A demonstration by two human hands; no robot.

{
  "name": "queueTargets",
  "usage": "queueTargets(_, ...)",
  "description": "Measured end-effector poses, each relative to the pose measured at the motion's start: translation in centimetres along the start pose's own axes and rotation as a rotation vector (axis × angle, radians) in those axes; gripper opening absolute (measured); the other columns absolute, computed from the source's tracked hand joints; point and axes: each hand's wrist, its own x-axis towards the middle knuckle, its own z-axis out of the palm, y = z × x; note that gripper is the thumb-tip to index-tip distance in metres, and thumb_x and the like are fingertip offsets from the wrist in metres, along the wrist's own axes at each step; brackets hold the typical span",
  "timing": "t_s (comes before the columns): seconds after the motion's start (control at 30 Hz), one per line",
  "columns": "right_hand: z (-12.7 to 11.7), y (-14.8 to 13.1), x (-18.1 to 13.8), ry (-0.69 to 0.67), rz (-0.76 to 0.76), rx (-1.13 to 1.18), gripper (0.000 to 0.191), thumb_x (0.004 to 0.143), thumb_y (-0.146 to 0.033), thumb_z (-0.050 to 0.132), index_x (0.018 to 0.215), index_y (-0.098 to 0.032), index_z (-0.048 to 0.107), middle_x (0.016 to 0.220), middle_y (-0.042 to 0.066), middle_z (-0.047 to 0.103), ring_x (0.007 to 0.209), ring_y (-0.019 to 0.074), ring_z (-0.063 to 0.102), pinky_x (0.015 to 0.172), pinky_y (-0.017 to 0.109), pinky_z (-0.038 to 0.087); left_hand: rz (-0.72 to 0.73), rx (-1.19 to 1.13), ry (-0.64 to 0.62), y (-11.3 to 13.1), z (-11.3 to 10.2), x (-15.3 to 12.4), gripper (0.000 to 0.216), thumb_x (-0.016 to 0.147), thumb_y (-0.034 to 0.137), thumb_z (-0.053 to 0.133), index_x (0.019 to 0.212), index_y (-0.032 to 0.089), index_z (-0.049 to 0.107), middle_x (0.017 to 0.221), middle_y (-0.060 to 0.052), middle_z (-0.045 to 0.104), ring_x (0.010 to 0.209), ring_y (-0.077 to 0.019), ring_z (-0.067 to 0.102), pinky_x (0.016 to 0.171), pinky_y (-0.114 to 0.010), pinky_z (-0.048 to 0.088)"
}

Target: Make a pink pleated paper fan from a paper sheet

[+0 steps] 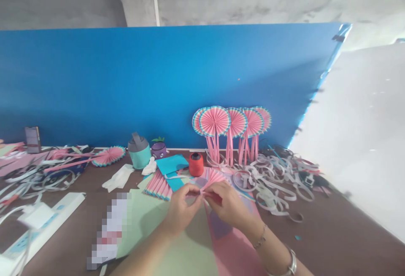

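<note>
Both hands meet over the middle of the table, pinching the gathered end of a pleated pink paper fan (214,176). My left hand (184,209) is closed with its thumb and fingertips at the gather. From the other side, my right hand (228,203) grips the same folds, its fingers curled. Pleats spread out beyond the fingers, away from me. Whether a thread runs between the fingertips is too small to tell. A red thread spool (196,164) stands just behind the hands. Folded pink pleated strips (159,185) and blue paper sheets (171,164) lie to the left.
Several finished round pink fans (215,121) lean against the blue partition (152,82). White strip coils (275,179) are heaped at right. Green paper (148,213) and pink paper (237,253) lie beneath my arms. A teal container (139,156), power strip (57,217) and phone (33,139) stand leftward.
</note>
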Motion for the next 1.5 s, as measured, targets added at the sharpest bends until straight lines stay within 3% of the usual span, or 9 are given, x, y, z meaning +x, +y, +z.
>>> queueTargets(0.13,0.0,0.0,0.0,-0.003,0.037,-0.101,0.012,0.087,-0.023,0.055,0.082,-0.021,0.066,0.077,0.004,0.072,0.072,0.0187,0.064,0.068,0.030,0.044,-0.030,-0.020,-0.018,-0.1,-0.1,0.0,0.006,0.080,0.023,0.059,0.080,0.019,0.064,0.077,-0.002,0.069,0.074,-0.0152,0.064,0.073,-0.026,0.052)
queueTargets(0.33,-0.7,0.9,0.2,0.077,0.119,-0.320,0.030,0.085,-0.038,0.060,0.062,-0.020,0.056,0.056,0.002,0.063,0.052,0.0161,0.055,0.054,0.028,0.034,-0.098,-0.081,0.080,-0.4,-0.6,0.7,0.008,0.076,0.026,0.060,0.077,0.018,0.062,0.074,-0.002,0.067,0.072,-0.0161,0.064,0.071,-0.027,0.052)
queueTargets(0.63,-1.1,1.3,0.4,0.092,0.074,-0.301,0.017,0.083,-0.027,0.060,0.068,-0.019,0.056,0.063,0.002,0.064,0.060,0.0173,0.056,0.061,0.029,0.035,-0.138,-0.187,0.065,-0.1,-1.4,1.4,0.009,0.072,0.027,0.064,0.073,0.018,0.061,0.072,-0.002,0.067,0.071,-0.0163,0.064,0.070,-0.027,0.051)
queueTargets(0.83,-1.2,1.5,0.4,0.104,0.052,-0.226,0.013,0.085,-0.024,0.058,0.073,-0.019,0.060,0.070,0.003,0.065,0.064,0.0165,0.058,0.061,0.027,0.037,-0.196,-0.322,0.013,0.4,-1.7,1.4,0.014,0.071,0.031,0.067,0.072,0.019,0.059,0.094,-0.008,0.073,0.090,-0.0210,0.067,0.078,-0.031,0.052)
queueTargets(1.07,-1.2,1.6,0.6,0.119,0.000,-0.157,0.020,0.090,-0.026,0.054,0.075,-0.020,0.065,0.076,0.005,0.064,0.073,0.0181,0.057,0.067,0.030,0.040,-0.242,-0.415,0.004,0.6,-1.5,1.3,0.022,0.067,0.035,0.072,0.070,0.021,0.056,0.062,0.002,0.063,0.059,-0.0131,0.060,0.058,-0.024,0.049)
queueTargets(1.5,-1.1,2.4,0.5,0.162,0.074,-0.192,0.026,0.086,-0.041,0.063,0.069,-0.021,0.063,0.074,0.001,0.069,0.074,0.0188,0.059,0.077,0.035,0.036,-0.246,-0.375,-0.056,0.6,-1.8,1.2,0.026,0.068,0.038,0.071,0.072,0.020,0.054,0.068,0.000,0.065,0.068,-0.0153,0.063,0.066,-0.026,0.047)
